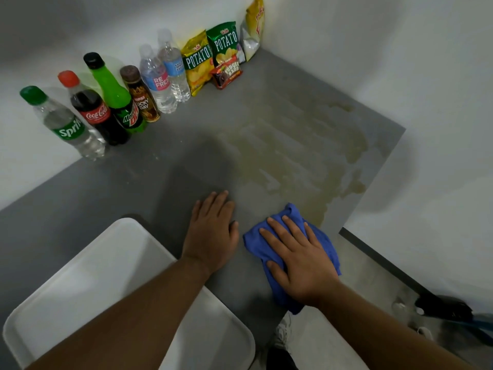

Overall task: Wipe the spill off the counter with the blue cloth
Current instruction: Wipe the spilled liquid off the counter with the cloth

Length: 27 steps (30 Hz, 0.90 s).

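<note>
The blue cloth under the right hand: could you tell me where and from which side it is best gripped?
Probably from above, bunching the blue cloth at its crumpled middle, where the right hand lies flat. It lies low on the counter, so its edges offer little to pinch.

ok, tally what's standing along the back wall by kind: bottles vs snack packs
Bottles: 6, Sprite, Coca-Cola, Mountain Dew, Kopiko Lucky Day, two water bottles.
Snack packs: 4, yellow potato chips, green potato chips, red fudge bar pack, yellow bag in the corner.
Total: 10
</note>
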Available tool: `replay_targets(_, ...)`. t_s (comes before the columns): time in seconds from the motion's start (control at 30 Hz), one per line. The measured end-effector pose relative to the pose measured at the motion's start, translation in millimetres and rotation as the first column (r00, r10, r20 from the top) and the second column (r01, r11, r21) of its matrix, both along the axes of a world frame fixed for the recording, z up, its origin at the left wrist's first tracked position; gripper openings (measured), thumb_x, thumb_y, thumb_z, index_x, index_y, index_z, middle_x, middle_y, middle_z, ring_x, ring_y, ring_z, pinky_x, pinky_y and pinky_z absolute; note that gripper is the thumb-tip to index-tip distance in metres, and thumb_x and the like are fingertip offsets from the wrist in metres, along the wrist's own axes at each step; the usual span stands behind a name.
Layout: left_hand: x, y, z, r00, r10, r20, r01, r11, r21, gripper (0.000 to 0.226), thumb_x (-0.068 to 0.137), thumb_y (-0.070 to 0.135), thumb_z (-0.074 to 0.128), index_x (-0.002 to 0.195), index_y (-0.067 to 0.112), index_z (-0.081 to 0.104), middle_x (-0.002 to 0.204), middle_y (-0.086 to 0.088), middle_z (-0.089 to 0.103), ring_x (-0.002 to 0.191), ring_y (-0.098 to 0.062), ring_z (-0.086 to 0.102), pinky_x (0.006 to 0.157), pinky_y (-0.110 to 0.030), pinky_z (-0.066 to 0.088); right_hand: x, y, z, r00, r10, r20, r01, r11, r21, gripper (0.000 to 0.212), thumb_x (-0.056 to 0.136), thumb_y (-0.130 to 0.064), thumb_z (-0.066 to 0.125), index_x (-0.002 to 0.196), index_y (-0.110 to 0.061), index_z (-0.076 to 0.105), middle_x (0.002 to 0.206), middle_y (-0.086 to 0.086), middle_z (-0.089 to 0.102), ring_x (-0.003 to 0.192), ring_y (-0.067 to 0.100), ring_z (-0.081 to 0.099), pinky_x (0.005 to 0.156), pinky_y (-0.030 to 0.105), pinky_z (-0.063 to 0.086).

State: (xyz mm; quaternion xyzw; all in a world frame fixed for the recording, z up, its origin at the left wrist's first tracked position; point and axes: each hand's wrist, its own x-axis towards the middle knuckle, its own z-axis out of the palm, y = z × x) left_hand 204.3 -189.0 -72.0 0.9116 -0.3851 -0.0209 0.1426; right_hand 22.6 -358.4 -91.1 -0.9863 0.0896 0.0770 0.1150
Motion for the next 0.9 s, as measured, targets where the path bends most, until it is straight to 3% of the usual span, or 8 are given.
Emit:
replay_targets(0.2, -6, -10, -10, 0.998, 0.041, 0.044, -0.04, 0.999, -0.005, 0.047, 0.088, 0.022, 0.066, 0.134, 0.008, 0.06, 0.151, -0.017, 0.054, 0.141, -0.039, 0.051, 0.117, -0.063, 0.038, 36, 10, 7, 0.984, -0.178, -0.021, 0.176, 0.982, -0.069, 0.068, 0.105, -0.061, 0.021, 0.167, -0.032, 0.017, 0.175, -0.002, 0.01, 0.162, 0.031, 0.0, 0.129, 0.058, 0.0)
replay_targets(0.47, -6, -9, -12, 0.997, 0.044, 0.058, -0.043, 0.999, -0.023, 0.052, 0.092, 0.033, 0.046, 0.137, 0.01, 0.06, 0.154, -0.014, 0.052, 0.144, -0.036, 0.047, 0.121, -0.059, 0.034, -17, -25, 2, 1.0, 0.021, -0.011, -0.021, 1.0, -0.015, 0.067, 0.107, -0.068, 0.022, 0.165, -0.045, -0.001, 0.175, -0.015, -0.004, 0.16, 0.015, -0.013, 0.128, 0.05, -0.005)
replay_targets(0.73, -4, -9, -16, 0.994, 0.046, 0.096, -0.044, 0.999, -0.027, 0.051, 0.091, 0.032, 0.048, 0.135, 0.009, 0.06, 0.152, -0.015, 0.054, 0.142, -0.037, 0.049, 0.119, -0.061, 0.037, 46, -16, 7, 0.976, -0.21, -0.057, 0.205, 0.976, -0.078, 0.075, 0.102, -0.073, 0.01, 0.167, -0.035, 0.001, 0.175, -0.005, -0.006, 0.16, 0.027, -0.016, 0.128, 0.057, -0.008)
replay_targets(0.9, -4, -9, -16, 0.995, 0.054, 0.084, -0.051, 0.998, -0.028, 0.051, 0.091, 0.032, 0.047, 0.135, 0.009, 0.06, 0.153, -0.014, 0.053, 0.143, -0.036, 0.047, 0.119, -0.061, 0.036, 10, -15, 2, 1.0, -0.002, 0.007, 0.002, 1.0, 0.014, 0.074, 0.103, -0.074, 0.019, 0.166, -0.039, 0.001, 0.176, -0.009, -0.003, 0.161, 0.02, -0.015, 0.127, 0.054, -0.004)
